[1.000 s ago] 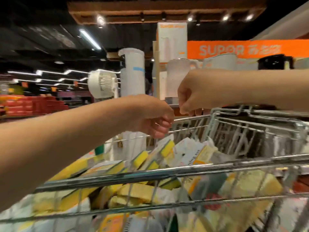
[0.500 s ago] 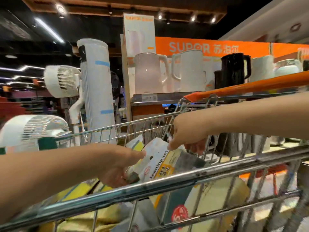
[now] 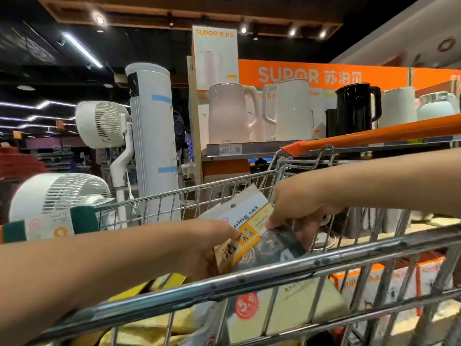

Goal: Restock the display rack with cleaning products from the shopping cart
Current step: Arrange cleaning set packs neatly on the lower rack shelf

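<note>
Lifted now, both hands (image 3: pixel 299 211) hold cleaning-set pack (image 3: pixel 252 228) above cart (image 3: pixel 249 283).

Kettles (image 3: pixel 287 111) behind cart (image 3: pixel 224 288) — fans (image 3: pixel 99 124) left

— Silver wire for the shopping cart (image 3: pixel 249 283), orange on its handle (image 3: pixel 374 136).
— White, yellow and black print on the cleaning set pack (image 3: pixel 247 228); yellow sponge packs (image 3: pixel 154 325) lower down.
— Far shelf: pale pink kettle (image 3: pixel 228 113), white kettle (image 3: pixel 291 111), black kettle (image 3: pixel 354 108).
— Orange SUPOR banner (image 3: pixel 311 74), white lettering; white fans (image 3: pixel 99 124) left.
</note>
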Demonstrator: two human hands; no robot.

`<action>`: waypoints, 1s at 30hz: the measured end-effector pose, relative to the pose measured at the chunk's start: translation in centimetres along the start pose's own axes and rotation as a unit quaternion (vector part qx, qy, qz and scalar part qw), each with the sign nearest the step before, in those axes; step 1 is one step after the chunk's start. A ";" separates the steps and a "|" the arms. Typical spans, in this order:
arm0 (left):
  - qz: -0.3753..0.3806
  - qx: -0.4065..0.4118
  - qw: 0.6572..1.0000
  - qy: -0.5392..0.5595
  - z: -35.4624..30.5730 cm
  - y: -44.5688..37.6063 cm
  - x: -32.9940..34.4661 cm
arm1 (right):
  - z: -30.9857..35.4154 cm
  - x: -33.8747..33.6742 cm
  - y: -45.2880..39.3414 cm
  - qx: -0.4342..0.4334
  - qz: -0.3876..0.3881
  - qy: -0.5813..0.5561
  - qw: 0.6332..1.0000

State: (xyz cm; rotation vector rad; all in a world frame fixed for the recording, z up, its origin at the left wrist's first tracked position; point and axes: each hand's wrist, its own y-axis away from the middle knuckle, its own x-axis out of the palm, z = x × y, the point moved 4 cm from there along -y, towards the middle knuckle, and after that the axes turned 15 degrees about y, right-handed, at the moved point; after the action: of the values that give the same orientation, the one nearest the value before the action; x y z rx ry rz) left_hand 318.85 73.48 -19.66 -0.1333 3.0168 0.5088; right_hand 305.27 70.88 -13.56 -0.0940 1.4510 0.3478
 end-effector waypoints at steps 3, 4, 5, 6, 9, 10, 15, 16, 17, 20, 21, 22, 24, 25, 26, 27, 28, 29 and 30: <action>0.009 0.011 0.998 0.055 -0.4 0.0 -0.4 | 0.2 -0.7 0.1 -0.006 -0.039 -0.039 0.998; 0.003 0.017 0.998 0.068 -0.5 -0.2 -0.6 | 0.2 -0.8 0.2 -0.006 -0.050 -0.047 0.998; -0.009 0.030 0.997 0.067 -0.7 -0.4 -0.7 | 0.2 -0.9 0.2 -0.006 -0.059 -0.053 0.997; -0.022 0.041 0.997 0.058 -0.9 -0.6 -0.9 | 0.3 -1.0 0.2 -0.009 -0.067 -0.059 0.996; -0.040 0.078 0.995 0.036 -1.7 -0.7 -1.3 | 0.6 -1.5 0.2 -0.022 -0.100 -0.071 0.992; -0.041 0.090 0.994 0.039 -2.1 -0.7 -1.4 | 0.7 -1.8 0.3 -0.025 -0.111 -0.081 0.990; -0.082 0.154 0.982 0.074 -3.8 -0.7 -2.5 | 1.7 -2.9 0.8 -0.043 -0.146 -0.130 0.980; -0.092 0.168 0.978 0.086 -4.2 -0.9 -3.0 | 2.1 -3.0 0.8 -0.046 -0.152 -0.136 0.978; -0.103 0.183 0.973 0.093 -4.5 -0.9 -3.4 | 2.5 -3.1 0.7 -0.048 -0.159 -0.140 0.976; -0.126 0.228 0.959 0.111 -5.6 -0.8 -4.7 | 3.8 -3.7 0.6 -0.055 -0.181 -0.145 0.971; -0.132 0.244 0.954 0.117 -6.0 -0.6 -5.2 | 4.2 -4.0 0.7 -0.064 -0.193 -0.144 0.968; -0.141 0.262 0.947 0.118 -6.5 -0.4 -5.8 | 4.7 -4.5 0.9 -0.076 -0.209 -0.145 0.964; -0.160 0.297 0.935 0.112 -7.4 0.4 -7.2 | 5.7 -5.4 1.4 -0.102 -0.238 -0.153 0.954; -0.171 0.315 0.927 0.112 -7.8 1.0 -8.1 | 6.3 -5.8 1.6 -0.117 -0.249 -0.160 0.948; -0.185 0.333 0.918 0.111 -8.3 1.7 -9.0 | 7.0 -6.2 2.0 -0.134 -0.261 -0.161 0.942; -0.196 0.354 0.907 0.113 -8.7 2.5 -9.9 | 7.9 -6.6 2.4 -0.151 -0.272 -0.157 0.937; -0.209 0.374 0.896 0.116 -9.2 3.5 -10.9 | 8.8 -7.0 2.9 -0.173 -0.282 -0.161 0.930; -0.224 0.393 0.884 0.115 -9.7 4.7 -11.9 | 9.8 -7.3 3.4 -0.196 -0.289 -0.175 0.921; -0.241 0.411 0.872 0.113 -10.0 5.9 -12.8 | 10.9 -7.7 3.9 -0.220 -0.295 -0.191 0.910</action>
State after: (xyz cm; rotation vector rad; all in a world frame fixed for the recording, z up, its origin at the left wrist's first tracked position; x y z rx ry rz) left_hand 330.37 76.68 -7.18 -0.8822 2.9277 -0.8736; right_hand 313.91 76.19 -4.11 -0.7719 0.8757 0.1718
